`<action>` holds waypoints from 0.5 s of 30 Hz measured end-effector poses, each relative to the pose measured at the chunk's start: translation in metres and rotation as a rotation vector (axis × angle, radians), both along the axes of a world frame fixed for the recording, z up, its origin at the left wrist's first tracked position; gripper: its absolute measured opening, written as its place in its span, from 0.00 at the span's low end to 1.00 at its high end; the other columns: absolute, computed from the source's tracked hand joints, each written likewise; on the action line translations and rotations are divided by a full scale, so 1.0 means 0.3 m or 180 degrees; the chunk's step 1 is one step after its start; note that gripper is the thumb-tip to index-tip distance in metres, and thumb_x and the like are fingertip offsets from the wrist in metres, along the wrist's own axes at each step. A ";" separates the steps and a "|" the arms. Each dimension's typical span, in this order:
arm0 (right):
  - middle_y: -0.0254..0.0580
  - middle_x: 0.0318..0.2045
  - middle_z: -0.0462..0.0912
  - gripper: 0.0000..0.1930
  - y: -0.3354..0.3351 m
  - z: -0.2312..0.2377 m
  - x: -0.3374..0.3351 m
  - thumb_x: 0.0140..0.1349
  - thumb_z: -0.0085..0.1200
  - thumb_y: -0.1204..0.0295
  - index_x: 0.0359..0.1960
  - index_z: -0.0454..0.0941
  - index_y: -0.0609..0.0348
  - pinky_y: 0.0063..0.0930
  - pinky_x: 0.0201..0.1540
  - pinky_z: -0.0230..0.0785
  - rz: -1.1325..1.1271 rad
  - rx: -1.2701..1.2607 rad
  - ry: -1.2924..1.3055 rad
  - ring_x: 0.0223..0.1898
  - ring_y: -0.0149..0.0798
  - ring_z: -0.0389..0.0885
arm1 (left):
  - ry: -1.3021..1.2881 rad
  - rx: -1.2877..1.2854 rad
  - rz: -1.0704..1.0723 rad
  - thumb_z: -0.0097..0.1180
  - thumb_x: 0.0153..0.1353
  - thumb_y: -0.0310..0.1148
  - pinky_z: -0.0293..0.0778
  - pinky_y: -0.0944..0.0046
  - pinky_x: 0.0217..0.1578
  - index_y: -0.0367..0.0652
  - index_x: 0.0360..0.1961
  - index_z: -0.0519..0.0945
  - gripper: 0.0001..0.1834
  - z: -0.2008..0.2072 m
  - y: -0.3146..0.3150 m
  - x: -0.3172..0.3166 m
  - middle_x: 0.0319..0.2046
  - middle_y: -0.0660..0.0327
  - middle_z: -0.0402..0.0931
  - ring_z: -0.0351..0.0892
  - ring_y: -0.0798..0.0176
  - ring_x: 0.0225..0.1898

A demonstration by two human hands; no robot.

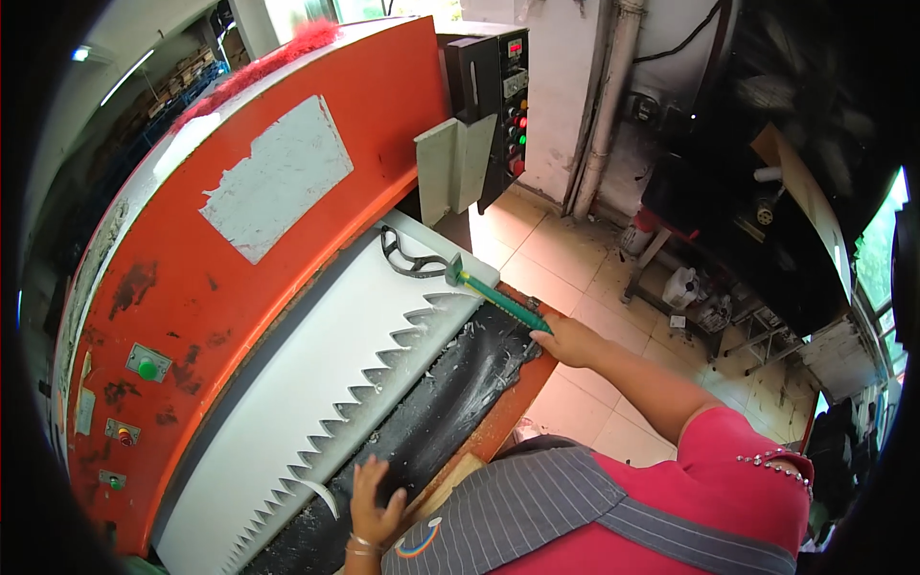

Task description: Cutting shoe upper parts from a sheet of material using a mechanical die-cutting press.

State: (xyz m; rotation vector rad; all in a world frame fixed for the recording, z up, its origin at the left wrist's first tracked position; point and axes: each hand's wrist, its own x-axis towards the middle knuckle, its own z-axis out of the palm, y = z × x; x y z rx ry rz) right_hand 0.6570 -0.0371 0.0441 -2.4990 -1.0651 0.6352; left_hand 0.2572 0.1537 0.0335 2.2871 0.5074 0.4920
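My right hand (pixel 565 337) is wrapped round the green handle of a hammer-like tool (pixel 503 304). Its small blocky head rests by a black, looped frame-like piece (pixel 410 257) at the far end of a pale, flat machine bed (pixel 326 331). Along the bed's near edge runs a row of pointed, dark-shaded tooth shapes (pixel 364 393), shrinking toward the lower left. My left hand (pixel 376 503) holds nothing; its fingers are spread above a black, smeared strip (pixel 431 402) beside the bed. A thin, curved white strip (pixel 321 494) pokes out next to it.
A large orange-red machine housing (pixel 278 182) with push buttons (pixel 147 368) rises behind the bed. At its far end stands a control box (pixel 508 105) with lights, beside a metal guard plate (pixel 455 168). To the right are a tiled floor (pixel 575 259), a pipe, and a dark table with containers beneath.
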 end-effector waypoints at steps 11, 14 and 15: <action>0.58 0.34 0.80 0.26 -0.087 0.034 0.132 0.64 0.43 0.50 0.47 0.69 0.64 0.44 0.43 0.69 0.0227 0.0872 0.0670 0.39 0.57 0.79 | 0.0116 0.1490 -0.0710 0.63 0.48 0.32 0.54 0.46 0.63 0.43 0.54 0.72 0.28 0.128 0.372 0.901 0.54 0.54 0.70 0.62 0.50 0.62; 0.60 0.32 0.79 0.25 -0.082 -0.015 0.175 0.65 0.42 0.50 0.46 0.69 0.64 0.45 0.43 0.69 0.0280 -0.0022 0.0435 0.37 0.59 0.78 | 0.0499 0.1889 -0.0864 0.66 0.45 0.33 0.51 0.48 0.64 0.44 0.54 0.72 0.32 0.125 0.453 1.061 0.54 0.55 0.70 0.63 0.51 0.61; 0.58 0.31 0.79 0.24 -0.085 -0.012 0.185 0.65 0.42 0.51 0.45 0.70 0.64 0.43 0.41 0.70 0.0366 0.0042 0.0514 0.35 0.56 0.79 | 0.0706 0.2215 -0.1023 0.68 0.42 0.34 0.49 0.49 0.65 0.44 0.54 0.72 0.34 0.126 0.474 1.093 0.53 0.57 0.70 0.63 0.52 0.60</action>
